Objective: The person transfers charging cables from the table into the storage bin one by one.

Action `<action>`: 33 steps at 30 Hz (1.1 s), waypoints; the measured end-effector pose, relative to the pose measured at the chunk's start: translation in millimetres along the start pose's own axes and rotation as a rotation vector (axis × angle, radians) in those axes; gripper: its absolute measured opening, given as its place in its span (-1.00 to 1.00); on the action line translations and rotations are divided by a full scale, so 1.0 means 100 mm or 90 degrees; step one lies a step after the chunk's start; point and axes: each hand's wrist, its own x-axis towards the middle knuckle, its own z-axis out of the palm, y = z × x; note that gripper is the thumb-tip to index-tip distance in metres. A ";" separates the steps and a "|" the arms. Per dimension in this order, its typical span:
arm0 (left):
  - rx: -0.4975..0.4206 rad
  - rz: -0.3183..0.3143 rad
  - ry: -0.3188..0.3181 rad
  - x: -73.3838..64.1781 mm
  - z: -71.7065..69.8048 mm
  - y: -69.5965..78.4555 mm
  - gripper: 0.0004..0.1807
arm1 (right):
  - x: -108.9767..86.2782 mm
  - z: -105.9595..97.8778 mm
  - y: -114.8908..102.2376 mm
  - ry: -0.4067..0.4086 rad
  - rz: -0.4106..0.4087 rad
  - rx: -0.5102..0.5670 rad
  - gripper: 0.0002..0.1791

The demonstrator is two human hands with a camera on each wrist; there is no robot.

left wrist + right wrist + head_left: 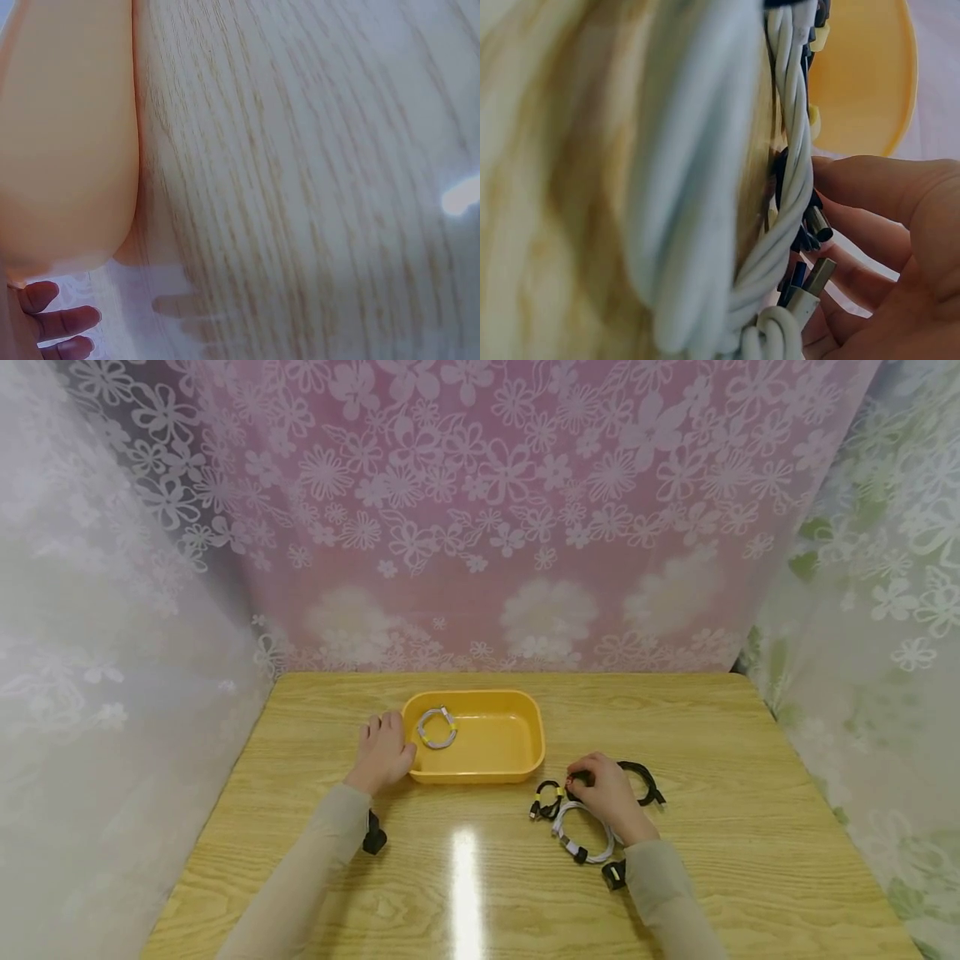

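My left hand (384, 752) holds the left end of a yellow plastic bin (480, 777), thumb at the near left corner. In the left wrist view, its fingers (67, 322) show past the bin's wall. Inside the bin lies a coiled white cable (437, 746) with yellow ties. My right hand (609, 793) pinches a coiled black cable (641, 770) on the table, partly hidden beneath the hand. Below the right palm sits a larger coil of white cable (573, 847) with a black strap, its twisted strands close up in the right wrist view.
A small black cable coil (549, 811) with yellow ties lies left of the right hand, against the white coil. The wood-grain table (300, 860) is bounded by a pink flowered curtain (480, 527) at the back and pale curtains (885, 652) at the sides.
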 end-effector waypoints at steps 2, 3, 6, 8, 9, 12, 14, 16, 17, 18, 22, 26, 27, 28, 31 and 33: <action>0.003 0.001 0.000 0.01 0.01 0.01 -0.74 | 0.00 -0.01 0.00 -0.002 -0.003 -0.003 -0.78; 0.004 0.001 0.000 0.02 0.01 0.01 -0.74 | 0.00 -0.02 0.00 -0.002 -0.005 -0.005 -0.79; 0.004 0.001 -0.003 0.01 0.01 0.01 -0.76 | 0.01 -0.01 0.01 -0.006 -0.015 -0.015 -0.80; 0.002 0.002 -0.003 0.01 0.00 0.01 -0.77 | 0.01 -0.02 0.00 -0.008 -0.022 -0.021 -0.80; 0.001 0.002 -0.002 0.00 0.00 0.01 -0.78 | 0.01 -0.02 0.00 -0.010 -0.023 -0.023 -0.79; 0.001 0.001 -0.001 0.00 -0.01 0.01 -0.77 | 0.01 -0.03 -0.01 -0.017 -0.029 -0.025 -0.78; 0.000 0.000 0.001 0.00 -0.02 0.02 -0.76 | 0.01 -0.03 -0.02 -0.020 -0.029 -0.024 -0.77; -0.002 -0.001 0.000 -0.01 -0.02 0.02 -0.77 | 0.01 -0.03 -0.02 -0.023 -0.030 -0.025 -0.76; -0.003 -0.001 -0.001 -0.01 -0.02 0.02 -0.77 | 0.01 -0.03 -0.02 -0.024 -0.031 -0.027 -0.75; -0.004 -0.001 -0.001 -0.01 -0.02 0.02 -0.77 | 0.01 -0.03 -0.02 -0.024 -0.036 -0.031 -0.74; -0.003 -0.001 -0.002 -0.01 -0.02 0.01 -0.76 | 0.02 -0.01 0.00 -0.012 -0.036 -0.028 -0.76; -0.001 -0.002 -0.007 0.00 -0.03 0.02 -0.74 | 0.04 0.01 0.02 0.006 -0.035 -0.021 -0.79; 0.000 -0.003 -0.007 0.00 -0.03 0.02 -0.73 | 0.04 0.01 0.02 0.011 -0.034 -0.020 -0.80; 0.001 -0.004 -0.008 0.00 -0.03 0.02 -0.72 | 0.04 0.01 0.03 0.014 -0.035 -0.018 -0.81; 0.003 -0.007 -0.011 0.00 -0.03 0.03 -0.71 | 0.06 0.02 0.04 0.019 -0.029 -0.010 -0.82; 0.004 -0.006 -0.011 0.00 -0.03 0.03 -0.71 | 0.06 0.03 0.04 0.021 -0.027 -0.010 -0.82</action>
